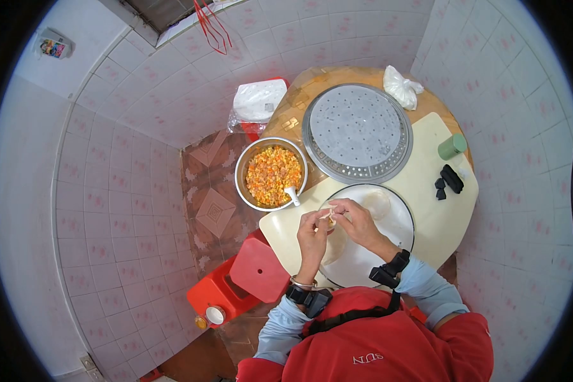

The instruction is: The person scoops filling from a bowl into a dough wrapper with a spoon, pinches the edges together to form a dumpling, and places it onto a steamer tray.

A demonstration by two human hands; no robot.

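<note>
Above a round white tray (pixel 395 219) with a dark rim, my left hand (pixel 312 237) and my right hand (pixel 358 223) meet. Both have their fingers closed on a small piece of pale dough (pixel 328 219), with a bit of yellow filling showing. Flat pale dough rounds (pixel 376 204) lie on the tray, one of them partly under my hands. Just left of the tray, a steel bowl (pixel 240 184) holds a diced orange and yellow filling (pixel 272 173), and a white spoon (pixel 292 195) rests in it.
A perforated metal steamer plate (pixel 356 124) lies behind the tray. Farther out are a white plastic bag (pixel 401 88), a green cup (pixel 452 146) and black items (pixel 451 179). Red stools (pixel 259 267) stand at the lower left. Tiled walls surround the table.
</note>
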